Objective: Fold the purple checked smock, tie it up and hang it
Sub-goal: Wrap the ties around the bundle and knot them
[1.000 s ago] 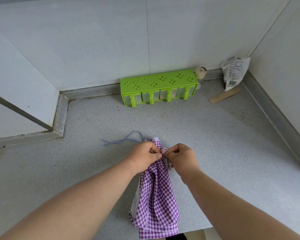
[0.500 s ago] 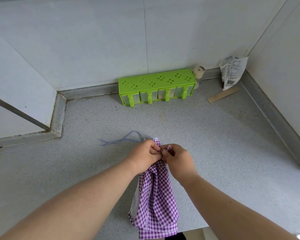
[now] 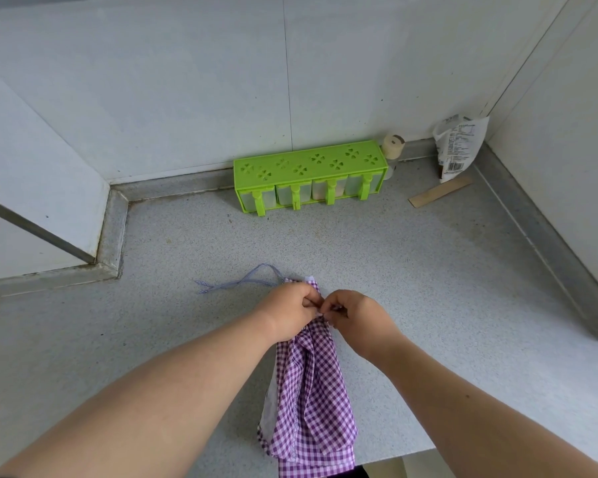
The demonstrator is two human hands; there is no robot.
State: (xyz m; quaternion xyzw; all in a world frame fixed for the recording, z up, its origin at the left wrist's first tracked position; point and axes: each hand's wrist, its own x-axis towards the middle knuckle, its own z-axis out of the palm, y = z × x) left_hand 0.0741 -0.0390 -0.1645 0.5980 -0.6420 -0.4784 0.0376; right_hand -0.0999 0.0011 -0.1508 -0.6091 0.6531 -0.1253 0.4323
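Both hands — left hand (image 3: 292,310), right hand (image 3: 354,313) — have drawn back together over half a second, each grip pinching the folded smock (image 3: 311,391) (lying on the table (image 3: 428,270)) at its top; the knot seems unfinished.

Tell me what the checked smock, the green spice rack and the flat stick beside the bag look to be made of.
Smock: thin woven cloth, likely cotton, matte; it creases softly and hangs limp over the counter edge.
Green spice rack: moulded plastic, smooth with a slight sheen, clover-shaped cutouts on top, translucent drawers below.
Flat stick: probably bare wood, pale tan and matte; cardboard cannot be ruled out.
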